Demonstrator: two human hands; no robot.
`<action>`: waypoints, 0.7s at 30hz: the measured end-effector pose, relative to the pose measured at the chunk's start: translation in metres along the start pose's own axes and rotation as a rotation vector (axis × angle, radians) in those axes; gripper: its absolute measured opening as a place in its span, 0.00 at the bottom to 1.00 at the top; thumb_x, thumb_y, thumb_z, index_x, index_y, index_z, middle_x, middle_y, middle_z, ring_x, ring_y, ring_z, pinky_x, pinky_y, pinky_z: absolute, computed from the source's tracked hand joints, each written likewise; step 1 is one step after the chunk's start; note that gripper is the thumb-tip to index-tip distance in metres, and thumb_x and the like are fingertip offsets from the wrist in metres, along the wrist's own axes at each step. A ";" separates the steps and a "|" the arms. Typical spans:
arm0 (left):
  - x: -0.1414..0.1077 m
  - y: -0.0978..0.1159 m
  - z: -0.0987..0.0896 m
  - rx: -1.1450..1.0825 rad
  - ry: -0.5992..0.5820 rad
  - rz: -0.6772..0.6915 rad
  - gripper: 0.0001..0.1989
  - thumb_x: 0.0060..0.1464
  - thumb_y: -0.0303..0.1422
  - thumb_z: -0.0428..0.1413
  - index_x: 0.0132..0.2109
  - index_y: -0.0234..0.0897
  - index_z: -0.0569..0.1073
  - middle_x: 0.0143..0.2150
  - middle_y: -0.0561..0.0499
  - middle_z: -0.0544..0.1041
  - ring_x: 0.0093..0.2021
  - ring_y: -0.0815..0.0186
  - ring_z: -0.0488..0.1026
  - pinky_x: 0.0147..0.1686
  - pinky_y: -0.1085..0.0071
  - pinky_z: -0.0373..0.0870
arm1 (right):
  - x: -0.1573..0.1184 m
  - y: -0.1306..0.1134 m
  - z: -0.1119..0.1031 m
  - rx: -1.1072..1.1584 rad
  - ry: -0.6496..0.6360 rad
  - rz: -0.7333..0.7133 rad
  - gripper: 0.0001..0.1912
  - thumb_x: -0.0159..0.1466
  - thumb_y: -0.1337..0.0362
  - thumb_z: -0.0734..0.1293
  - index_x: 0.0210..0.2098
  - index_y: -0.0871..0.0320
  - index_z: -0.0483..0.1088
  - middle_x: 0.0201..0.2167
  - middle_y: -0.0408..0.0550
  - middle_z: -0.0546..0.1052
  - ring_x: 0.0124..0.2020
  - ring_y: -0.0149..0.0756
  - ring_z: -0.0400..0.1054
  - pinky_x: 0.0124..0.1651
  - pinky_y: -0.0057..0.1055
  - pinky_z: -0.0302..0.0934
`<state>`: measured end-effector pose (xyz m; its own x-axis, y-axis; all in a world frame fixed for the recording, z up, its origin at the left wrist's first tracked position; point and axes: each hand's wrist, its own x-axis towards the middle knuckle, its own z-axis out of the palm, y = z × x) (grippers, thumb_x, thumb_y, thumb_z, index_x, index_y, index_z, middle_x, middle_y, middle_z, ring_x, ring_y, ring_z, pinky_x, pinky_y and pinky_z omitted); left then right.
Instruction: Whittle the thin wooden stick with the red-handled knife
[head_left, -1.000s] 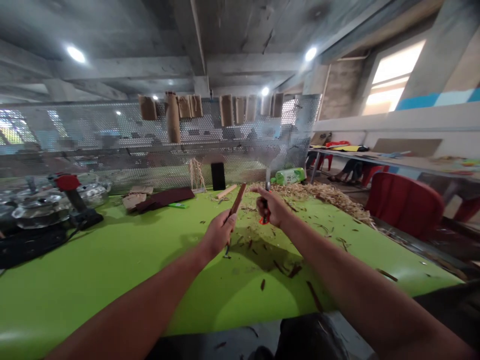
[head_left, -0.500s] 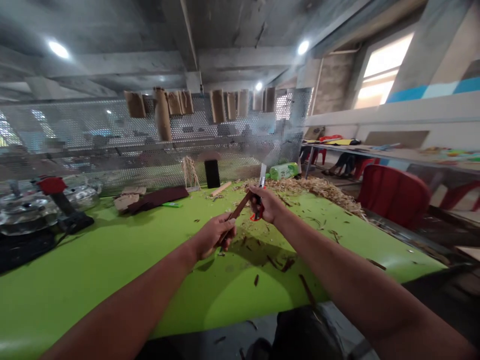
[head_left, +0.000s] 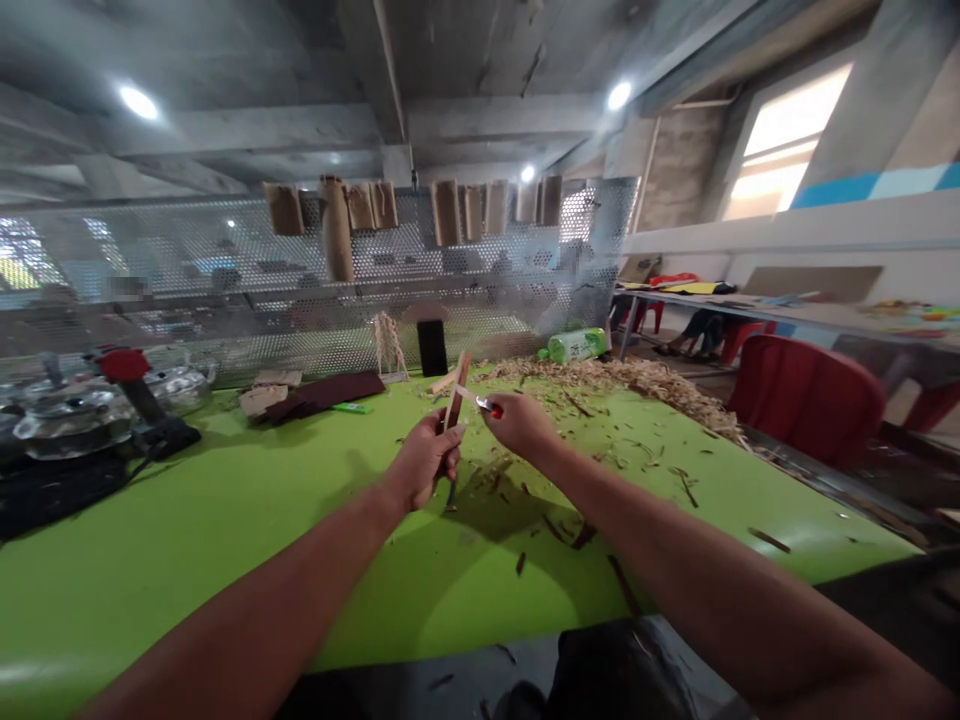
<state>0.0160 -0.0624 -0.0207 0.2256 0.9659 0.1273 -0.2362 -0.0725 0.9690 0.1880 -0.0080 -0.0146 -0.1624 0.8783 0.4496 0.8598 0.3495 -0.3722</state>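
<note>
Over the green surface (head_left: pixel 187 500), the left hand (head_left: pixel 421 462) closes its fingers around an upright strip of dark wood (head_left: pixel 457 392). The right hand (head_left: pixel 519 422) pinches a red-handled craft knife (head_left: pixel 487 406), its blade at the strip, above scattered wood shavings (head_left: pixel 600 372).

passage: green tabletop (head_left: pixel 187 570), near side | obstacles: shavings heap (head_left: pixel 622 375), metal pots (head_left: pixel 67 415) left

Perforated metal screen (head_left: pixel 225 235) running across the back, brown paper bags (head_left: pixel 446 212) hanging along it, round lights (head_left: pixel 139 103) glowing under concrete ceiling (head_left: pixel 480 60), window (head_left: pixel 799 130) shining right, red plastic chair (head_left: pixel 806 400) standing near long side table (head_left: pixel 825 320).
</note>
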 end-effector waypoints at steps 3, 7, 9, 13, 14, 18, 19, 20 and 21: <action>-0.001 -0.001 0.001 0.087 0.023 0.051 0.18 0.50 0.36 0.61 0.46 0.39 0.65 0.23 0.63 0.59 0.16 0.76 0.57 0.12 0.80 0.54 | -0.008 -0.011 -0.002 -0.195 -0.100 -0.047 0.14 0.61 0.61 0.60 0.38 0.55 0.77 0.31 0.50 0.79 0.29 0.35 0.66 0.30 0.29 0.48; -0.005 0.001 0.005 0.183 0.052 0.069 0.10 0.56 0.37 0.56 0.41 0.38 0.65 0.21 0.63 0.58 0.15 0.77 0.53 0.12 0.80 0.50 | -0.013 -0.019 -0.005 -0.282 -0.136 -0.068 0.16 0.64 0.61 0.58 0.41 0.53 0.77 0.34 0.52 0.80 0.32 0.37 0.70 0.32 0.29 0.51; -0.005 0.002 0.007 0.194 0.060 0.049 0.08 0.57 0.36 0.55 0.41 0.38 0.65 0.19 0.63 0.57 0.14 0.77 0.51 0.12 0.80 0.49 | -0.013 -0.020 -0.007 -0.306 -0.130 -0.059 0.17 0.65 0.62 0.57 0.41 0.53 0.77 0.34 0.53 0.80 0.33 0.37 0.71 0.32 0.29 0.52; -0.005 0.004 0.007 0.162 0.037 -0.005 0.07 0.56 0.35 0.55 0.41 0.39 0.66 0.17 0.64 0.55 0.13 0.77 0.48 0.12 0.80 0.44 | -0.011 -0.019 -0.010 -0.355 -0.149 -0.051 0.17 0.66 0.61 0.57 0.42 0.55 0.76 0.34 0.55 0.80 0.35 0.39 0.73 0.33 0.29 0.54; -0.006 0.005 0.007 0.157 0.033 -0.013 0.08 0.56 0.35 0.55 0.41 0.38 0.66 0.17 0.64 0.55 0.13 0.77 0.47 0.13 0.80 0.44 | -0.010 -0.018 -0.010 -0.360 -0.149 -0.052 0.17 0.66 0.62 0.57 0.42 0.55 0.76 0.35 0.55 0.80 0.35 0.39 0.73 0.34 0.28 0.55; -0.009 0.008 0.010 0.137 0.015 -0.032 0.08 0.56 0.35 0.55 0.42 0.38 0.66 0.17 0.64 0.56 0.14 0.77 0.48 0.13 0.79 0.43 | -0.006 -0.011 -0.011 -0.373 -0.118 -0.052 0.17 0.66 0.62 0.56 0.42 0.56 0.76 0.36 0.55 0.80 0.35 0.39 0.73 0.35 0.29 0.55; -0.009 0.009 0.011 0.133 0.013 -0.035 0.08 0.56 0.34 0.55 0.42 0.38 0.66 0.17 0.63 0.56 0.14 0.77 0.48 0.13 0.79 0.43 | -0.005 -0.010 -0.011 -0.377 -0.105 -0.055 0.17 0.66 0.62 0.56 0.42 0.56 0.76 0.36 0.55 0.80 0.35 0.39 0.73 0.35 0.29 0.55; -0.010 0.009 0.013 0.129 0.013 -0.037 0.08 0.56 0.34 0.55 0.42 0.37 0.66 0.17 0.64 0.56 0.14 0.77 0.48 0.13 0.79 0.43 | -0.005 -0.008 -0.011 -0.379 -0.096 -0.058 0.17 0.66 0.62 0.56 0.42 0.56 0.76 0.36 0.55 0.80 0.35 0.39 0.73 0.36 0.29 0.56; -0.010 0.009 0.014 0.126 0.015 -0.039 0.08 0.56 0.34 0.55 0.42 0.37 0.66 0.17 0.64 0.56 0.14 0.77 0.48 0.13 0.79 0.42 | -0.004 -0.007 -0.011 -0.379 -0.089 -0.059 0.17 0.66 0.62 0.56 0.41 0.57 0.76 0.36 0.56 0.80 0.35 0.39 0.73 0.36 0.29 0.56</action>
<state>0.0244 -0.0761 -0.0100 0.2178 0.9722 0.0863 -0.1064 -0.0643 0.9922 0.1885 -0.0177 -0.0050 -0.2438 0.8909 0.3833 0.9629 0.2695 -0.0140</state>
